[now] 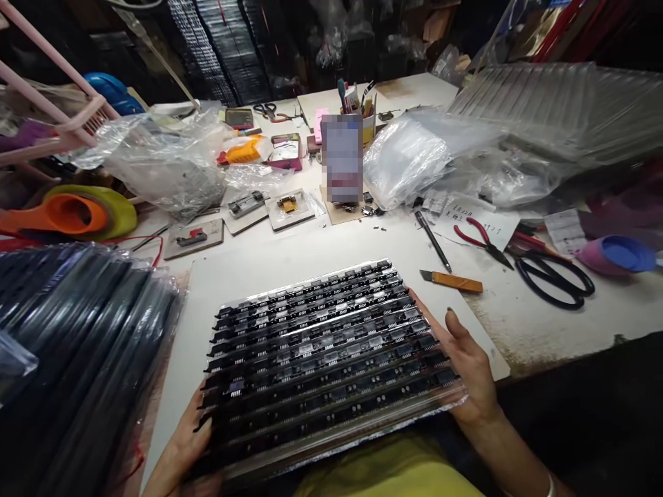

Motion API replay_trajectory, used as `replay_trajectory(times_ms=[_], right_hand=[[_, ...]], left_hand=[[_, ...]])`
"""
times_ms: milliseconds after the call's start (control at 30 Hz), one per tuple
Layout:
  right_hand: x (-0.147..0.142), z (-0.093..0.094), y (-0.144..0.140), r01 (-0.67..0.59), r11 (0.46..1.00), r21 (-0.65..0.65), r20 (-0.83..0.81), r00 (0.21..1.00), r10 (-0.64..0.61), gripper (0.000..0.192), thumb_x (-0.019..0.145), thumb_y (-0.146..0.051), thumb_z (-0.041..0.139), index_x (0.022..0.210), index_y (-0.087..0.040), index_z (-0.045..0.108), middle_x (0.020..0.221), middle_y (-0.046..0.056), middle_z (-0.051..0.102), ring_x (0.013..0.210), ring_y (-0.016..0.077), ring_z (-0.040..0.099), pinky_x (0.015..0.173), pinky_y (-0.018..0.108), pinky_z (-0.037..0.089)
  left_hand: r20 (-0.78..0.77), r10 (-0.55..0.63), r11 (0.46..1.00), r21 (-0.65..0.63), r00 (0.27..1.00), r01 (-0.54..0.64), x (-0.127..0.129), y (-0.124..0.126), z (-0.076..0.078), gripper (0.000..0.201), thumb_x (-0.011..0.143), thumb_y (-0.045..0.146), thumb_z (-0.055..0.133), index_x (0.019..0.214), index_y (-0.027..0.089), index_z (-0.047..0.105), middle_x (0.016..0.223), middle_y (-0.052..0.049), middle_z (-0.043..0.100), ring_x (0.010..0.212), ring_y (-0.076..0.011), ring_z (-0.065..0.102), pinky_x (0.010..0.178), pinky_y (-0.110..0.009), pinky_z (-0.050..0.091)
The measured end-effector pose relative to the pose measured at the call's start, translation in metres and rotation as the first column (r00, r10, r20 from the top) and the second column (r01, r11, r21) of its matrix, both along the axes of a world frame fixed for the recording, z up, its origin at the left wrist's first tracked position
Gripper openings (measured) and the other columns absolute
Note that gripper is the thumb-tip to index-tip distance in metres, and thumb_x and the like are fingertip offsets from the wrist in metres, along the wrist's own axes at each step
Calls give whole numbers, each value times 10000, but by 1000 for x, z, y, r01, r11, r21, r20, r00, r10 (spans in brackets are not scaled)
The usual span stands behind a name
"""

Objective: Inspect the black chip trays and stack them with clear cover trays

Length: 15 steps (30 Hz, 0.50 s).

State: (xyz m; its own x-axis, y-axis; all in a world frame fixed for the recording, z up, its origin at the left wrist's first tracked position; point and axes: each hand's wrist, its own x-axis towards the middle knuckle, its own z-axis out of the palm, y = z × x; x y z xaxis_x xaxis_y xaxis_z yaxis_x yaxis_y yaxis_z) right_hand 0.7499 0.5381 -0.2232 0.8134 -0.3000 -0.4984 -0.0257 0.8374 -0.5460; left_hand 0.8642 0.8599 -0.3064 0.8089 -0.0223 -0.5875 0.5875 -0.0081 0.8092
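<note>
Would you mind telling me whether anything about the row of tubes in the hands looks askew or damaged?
Nothing stands out. The tubes lie parallel, side by side, gripped at both ends by the left hand and right hand. No tube looks bent or slipped.

Tray of chips (pixel 326 359) lies on table (pixel 539 324), scissors (pixel 556 276) to its right

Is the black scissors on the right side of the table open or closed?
Closed: the black-handled scissors lie flat on the white table with handle loops together; the blades are hidden among the red pliers.
</note>
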Motion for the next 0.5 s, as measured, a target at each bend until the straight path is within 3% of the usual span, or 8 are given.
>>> replay_trajectory(times_ms=[100,233,367,500], right_hand=[[1,2,1,4,1000,-5,-17,1000,-4,595,895,-566,391,1426,-304,340,1419,22,446,1334,241,357,1111,501,237],[1,2,1,12,1000,-13,-38,999,-13,592,888,-569,402,1418,-307,359,1386,28,486,1303,246,405,1098,503,264],[1,3,2,15,1000,-15,-87,996,-17,575,876,-558,436,1403,-332,379,1343,34,531,1263,257,456,1074,524,298],[0,5,4,54,998,-24,-177,983,-57,555,847,-555,484,1363,-359,442,1321,34,552,1229,268,494,1066,502,331]], left_hand=[[-38,9,999,-43,999,-10,-3,-4,6,672,605,383,771,1238,316,553,1216,6,631,1351,-305,311,1103,-375,311],[-50,69,985,-152,996,-76,-15,-15,24,619,685,355,722,1273,325,530,1278,17,596,1342,-280,335,1079,-345,355],[-150,133,905,-386,980,-182,-25,-26,45,610,779,251,632,1352,334,441,1308,0,573,1219,-260,503,1048,-376,400],[-154,136,821,-535,979,-198,-27,-27,46,612,811,183,592,1377,330,407,1291,-12,584,1187,-224,533,1061,-357,377]])
